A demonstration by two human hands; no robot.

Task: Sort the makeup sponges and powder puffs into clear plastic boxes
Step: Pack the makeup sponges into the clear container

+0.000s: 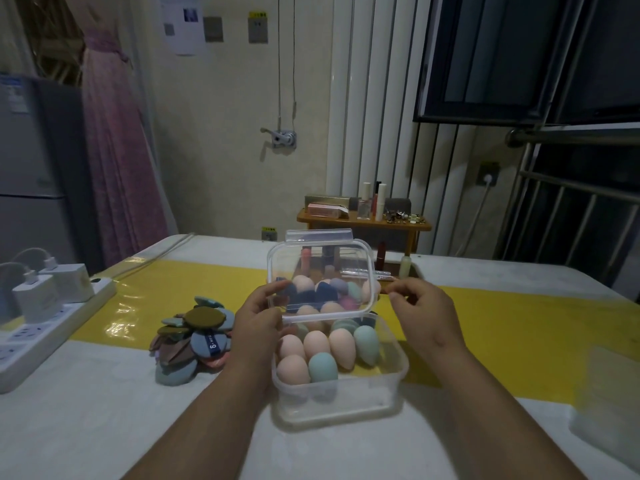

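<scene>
Right now I am holding the lid [318, 258] tilted over the box [394, 375], its near edge just above the far half of the opening. My left hand [258, 313] is gripping the lid's left edge, thumb on top and fingers curled under. My right hand [419, 306] is pinching the lid's right edge with curled fingertips. The box is sitting on the table [104, 427] in front of me, partly on the yellow strip [519, 323], and egg-shaped sponges [317, 344] in peach, teal and dark blue are filling it. Puffs [194, 341] are lying in a loose pile just left of my left hand. A power strip [41, 327] with chargers is lying at the table's left edge. Cosmetics are standing on a shelf [363, 221] beyond the table.
</scene>
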